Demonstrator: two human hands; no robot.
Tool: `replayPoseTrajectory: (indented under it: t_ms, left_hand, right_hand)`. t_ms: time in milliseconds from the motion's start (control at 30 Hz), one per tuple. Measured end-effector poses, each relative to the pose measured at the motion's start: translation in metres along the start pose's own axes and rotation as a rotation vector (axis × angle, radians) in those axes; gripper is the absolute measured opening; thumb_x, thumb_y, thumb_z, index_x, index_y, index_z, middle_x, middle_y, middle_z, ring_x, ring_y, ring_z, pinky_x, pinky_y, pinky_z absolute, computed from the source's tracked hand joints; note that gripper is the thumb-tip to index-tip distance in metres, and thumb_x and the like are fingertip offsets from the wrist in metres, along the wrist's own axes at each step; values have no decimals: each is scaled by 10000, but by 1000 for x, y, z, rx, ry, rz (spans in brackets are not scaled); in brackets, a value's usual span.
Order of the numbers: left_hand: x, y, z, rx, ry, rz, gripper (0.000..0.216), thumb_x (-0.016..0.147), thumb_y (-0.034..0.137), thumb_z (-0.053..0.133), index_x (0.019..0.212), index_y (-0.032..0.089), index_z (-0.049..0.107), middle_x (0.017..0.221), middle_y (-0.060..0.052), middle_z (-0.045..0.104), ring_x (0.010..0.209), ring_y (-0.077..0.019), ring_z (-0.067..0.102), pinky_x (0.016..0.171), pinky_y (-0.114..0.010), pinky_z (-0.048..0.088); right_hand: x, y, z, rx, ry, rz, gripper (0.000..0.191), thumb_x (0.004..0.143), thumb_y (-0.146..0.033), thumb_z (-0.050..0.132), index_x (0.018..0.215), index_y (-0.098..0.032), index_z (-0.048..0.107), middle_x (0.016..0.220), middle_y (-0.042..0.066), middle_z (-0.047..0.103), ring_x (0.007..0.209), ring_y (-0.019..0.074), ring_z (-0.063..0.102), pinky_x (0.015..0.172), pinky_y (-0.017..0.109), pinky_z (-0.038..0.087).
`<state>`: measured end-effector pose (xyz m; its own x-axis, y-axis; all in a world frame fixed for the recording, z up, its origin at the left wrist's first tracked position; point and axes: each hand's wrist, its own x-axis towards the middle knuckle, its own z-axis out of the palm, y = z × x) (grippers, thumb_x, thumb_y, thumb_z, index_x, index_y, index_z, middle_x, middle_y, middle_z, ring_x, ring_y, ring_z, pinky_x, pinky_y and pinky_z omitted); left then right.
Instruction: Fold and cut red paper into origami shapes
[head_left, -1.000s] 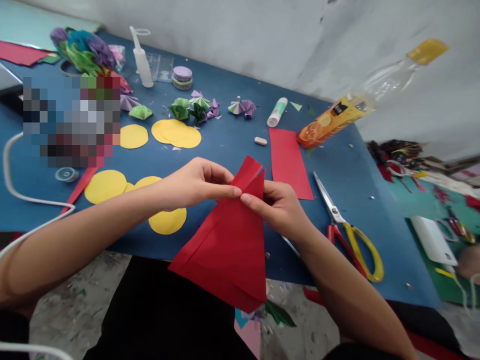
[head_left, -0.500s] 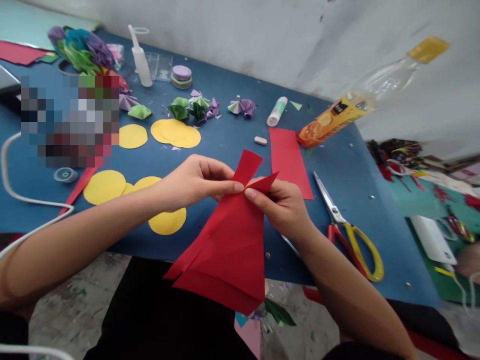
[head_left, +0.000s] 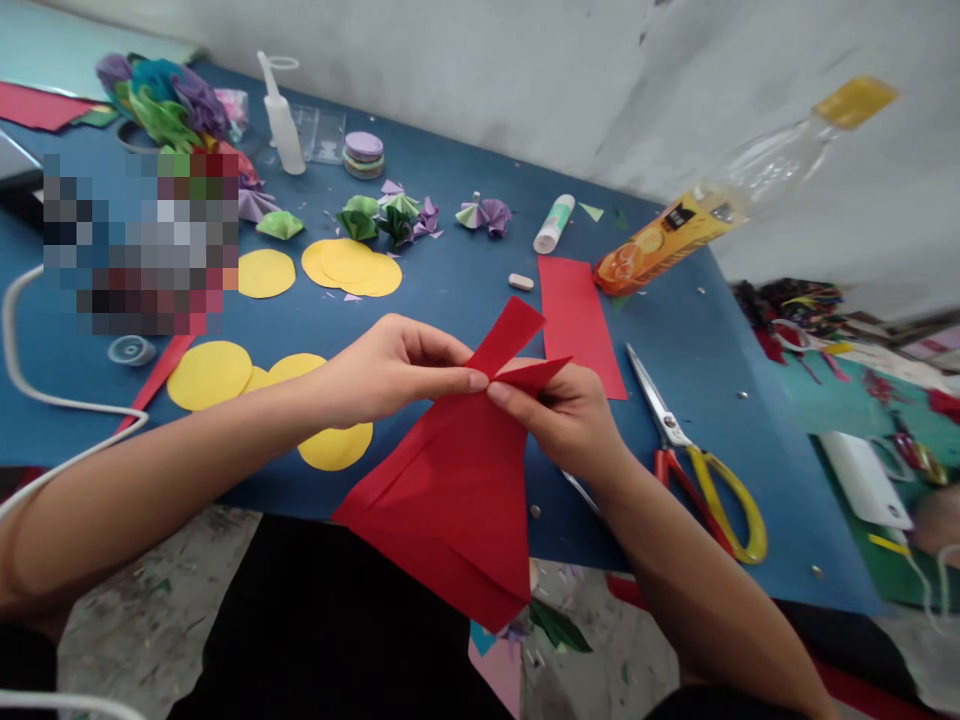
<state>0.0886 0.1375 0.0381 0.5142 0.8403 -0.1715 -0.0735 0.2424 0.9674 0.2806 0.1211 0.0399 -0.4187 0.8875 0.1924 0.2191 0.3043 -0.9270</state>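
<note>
Both hands pinch a folded sheet of red paper (head_left: pixel 457 480) near its upper end, above the table's front edge. My left hand (head_left: pixel 405 365) is closed on it from the left, thumb on top. From the right, my right hand (head_left: pixel 559 405) grips it between thumb and fingers, the two thumb tips almost touching. Two narrow red flaps stick out above the pinch, and the wide part fans down toward my lap. Under and beside my left forearm lie yellow paper circles (head_left: pixel 210 376). Behind my right hand rests a red paper strip (head_left: pixel 581 320).
Scissors (head_left: pixel 679 430) with red and yellow handles lie right of my right hand. A juice bottle (head_left: pixel 675 235) leans at the back right, near a glue stick (head_left: pixel 555 222). Folded green and purple paper pieces (head_left: pixel 360 217) and a white squeeze bottle (head_left: pixel 283 125) stand further back.
The upper flaps have swung to the right and spread lower. The lower layers of the red paper now lie closer together. My hands have barely shifted.
</note>
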Motion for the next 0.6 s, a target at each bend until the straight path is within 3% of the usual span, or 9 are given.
replayPoseTrajectory:
  t_ms: [300,433,600]
  left_hand:
    - [-1,6,1,49,22,-28,240,640,344,785,709,144,672,663,3,658,612,-104,601,543,-207,475]
    - [-1,6,1,25,-11,-64,195,665,325,765,724,156,688,720,-20,697,689,-145,655,594,-235,518]
    - [-2,5,1,-28,-20,-77,139,692,296,734,732,163,716,735,-24,712,742,-163,670,652,-258,539]
  right_hand:
    - [0,-1,0,-24,67,44,196,805,-385,660,761,-197,696,702,8,672,609,141,604,518,239,492]
    - [-2,0,0,-37,77,78,251,783,-447,674,818,-202,713,746,22,696,645,169,630,520,257,511]
    - [-2,1,0,-41,29,59,198,794,-395,679,789,-200,719,727,15,696,650,164,635,537,254,509]
